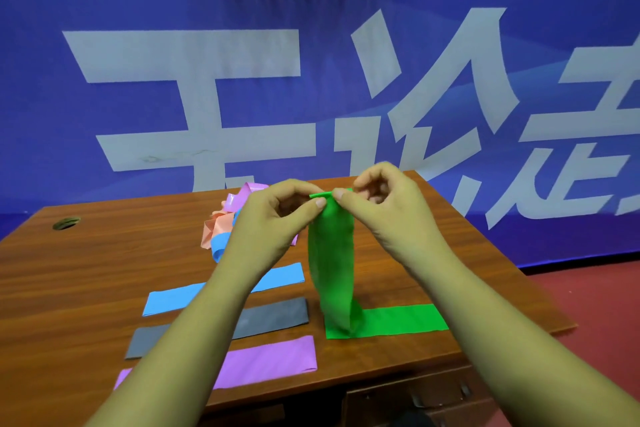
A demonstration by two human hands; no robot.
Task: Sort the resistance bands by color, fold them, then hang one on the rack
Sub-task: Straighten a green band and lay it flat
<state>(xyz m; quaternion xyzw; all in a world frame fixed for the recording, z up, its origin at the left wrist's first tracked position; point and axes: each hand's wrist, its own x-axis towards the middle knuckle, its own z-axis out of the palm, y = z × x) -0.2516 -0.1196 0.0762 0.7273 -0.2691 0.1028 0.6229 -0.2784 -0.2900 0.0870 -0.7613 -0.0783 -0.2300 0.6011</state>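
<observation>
Nearest on the wooden desk lie three flat folded resistance bands: a purple band, a grey band behind it, then a blue band; to their right a green strip lies flat. Above it the left hand and right hand each hold a narrow grip, pinching the top edge of a green band that hangs down to the strip; whether they are one piece is unclear. Farther back sits a tangled pile of pink, purple and blue bands; behind hangs a blue banner with large white characters.
</observation>
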